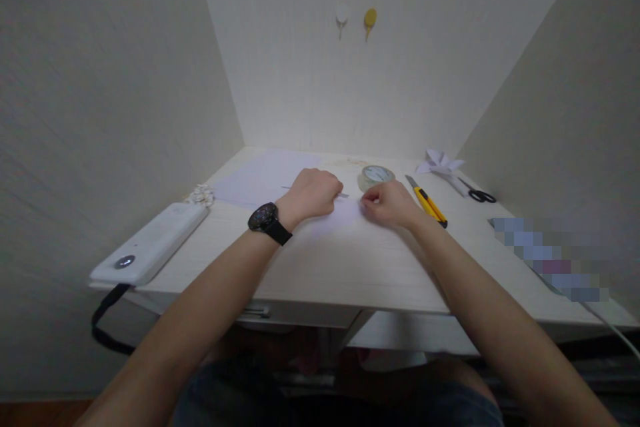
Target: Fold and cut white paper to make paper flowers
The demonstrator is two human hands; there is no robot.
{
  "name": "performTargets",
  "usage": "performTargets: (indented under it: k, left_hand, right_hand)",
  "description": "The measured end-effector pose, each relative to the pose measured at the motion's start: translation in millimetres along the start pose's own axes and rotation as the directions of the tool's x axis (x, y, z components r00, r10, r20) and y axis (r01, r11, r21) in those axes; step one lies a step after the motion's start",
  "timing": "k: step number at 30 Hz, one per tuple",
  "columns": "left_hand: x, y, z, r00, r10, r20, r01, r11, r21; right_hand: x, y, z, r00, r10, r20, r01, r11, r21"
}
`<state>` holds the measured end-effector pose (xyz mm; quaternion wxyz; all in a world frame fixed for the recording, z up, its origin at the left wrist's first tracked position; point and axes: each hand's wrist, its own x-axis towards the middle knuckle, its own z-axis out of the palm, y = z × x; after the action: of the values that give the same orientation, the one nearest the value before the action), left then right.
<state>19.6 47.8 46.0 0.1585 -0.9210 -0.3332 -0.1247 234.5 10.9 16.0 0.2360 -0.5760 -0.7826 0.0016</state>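
My left hand (311,195), a black watch (265,219) on its wrist, rests on the desk with the fingers curled shut over a thin grey stick (344,195) whose ends poke out on both sides; I cannot name it. My right hand (389,204) lies close beside it, fingers curled and tips pressed down on a small white sheet of paper (337,222) between the two hands. What the right fingers pinch, if anything, is hidden.
Behind the hands lie a roll of tape (376,176), a yellow utility knife (428,204), scissors (479,195) and a folded white paper shape (440,162). A larger pale sheet (263,177) and a white power strip (150,244) sit left. Walls close the desk (350,267) in on three sides.
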Motion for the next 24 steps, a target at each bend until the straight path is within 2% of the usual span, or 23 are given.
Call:
performTargets:
  k: [2, 4, 6, 8, 10, 12, 14, 16, 21, 24]
  left_hand:
    - [-0.9, -5.5, 1.0, 0.999, -0.028, -0.039, 0.028, 1.0, 0.004]
    - [-0.4, -6.8, 3.3, 0.997, -0.009, -0.081, 0.008, 1.0, -0.014]
    - [1.6, -4.0, 6.9, 0.993, 0.056, -0.104, -0.06, 0.998, -0.035]
    - [4.2, 0.5, 10.8, 0.984, 0.122, -0.13, -0.13, 0.99, -0.052]
    - [6.1, 4.1, 14.4, 0.976, 0.15, -0.158, -0.162, 0.985, -0.065]
    - [6.7, 5.6, 17.0, 0.973, 0.15, -0.174, -0.166, 0.982, -0.084]
    - [6.2, 4.9, 18.9, 0.976, 0.123, -0.179, -0.147, 0.981, -0.125]
    - [5.7, 2.8, 21.0, 0.983, 0.078, -0.164, -0.108, 0.978, -0.181]
    - [6.9, -3.0, 28.9, 0.995, 0.047, -0.085, -0.069, 0.96, -0.273]
    - [7.5, -3.5, 31.7, 0.996, 0.061, -0.063, -0.076, 0.957, -0.279]
  right_hand:
    - [1.4, 9.6, -1.3, 0.996, 0.069, -0.048, -0.067, 0.997, 0.042]
    - [4.2, 13.4, 1.0, 0.985, 0.154, -0.08, -0.126, 0.95, 0.286]
    - [7.6, 10.2, 6.5, 0.971, 0.237, -0.031, -0.174, 0.79, 0.588]
    - [10.1, 3.5, 13.3, 0.956, 0.278, 0.09, -0.243, 0.586, 0.773]
    - [11.2, -1.4, 18.9, 0.94, 0.282, 0.192, -0.308, 0.458, 0.834]
    - [11.0, -2.0, 21.8, 0.938, 0.263, 0.225, -0.32, 0.412, 0.853]
    - [10.2, 1.2, 21.3, 0.949, 0.24, 0.204, -0.29, 0.417, 0.861]
    - [9.1, 5.5, 18.6, 0.961, 0.215, 0.175, -0.258, 0.464, 0.847]
    - [7.6, 9.4, 12.8, 0.989, 0.113, 0.1, -0.15, 0.756, 0.637]
    - [7.6, 7.0, 12.7, 0.997, 0.036, 0.064, -0.064, 0.849, 0.525]
